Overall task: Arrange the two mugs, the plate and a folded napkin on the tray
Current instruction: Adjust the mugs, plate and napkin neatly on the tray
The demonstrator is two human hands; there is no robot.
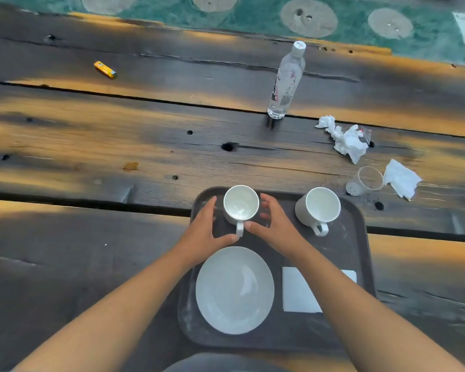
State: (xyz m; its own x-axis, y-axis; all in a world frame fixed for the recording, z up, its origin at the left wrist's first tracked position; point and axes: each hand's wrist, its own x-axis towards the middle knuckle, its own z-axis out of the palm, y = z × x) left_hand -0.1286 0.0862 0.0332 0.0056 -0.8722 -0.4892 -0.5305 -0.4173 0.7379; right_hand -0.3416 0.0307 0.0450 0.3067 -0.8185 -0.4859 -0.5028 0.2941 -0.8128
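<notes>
A dark tray [357, 253] lies on the wooden table in front of me. One white mug [240, 205] stands upright at its far left corner, handle toward me. My left hand [204, 232] and my right hand [275, 226] flank this mug with fingers spread, both thumbs near the handle; I cannot tell if they touch it. A second white mug [318, 208] stands at the tray's far right. A white plate [234, 289] lies on the near left. A folded white napkin [297, 291] lies on the near right, partly under my right forearm.
A clear water bottle [286, 81] stands beyond the tray. Crumpled tissue [345, 139], a tipped clear plastic cup [365, 181] and another tissue [401, 178] lie to the right of the tray. A yellow lighter [105, 69] lies far left.
</notes>
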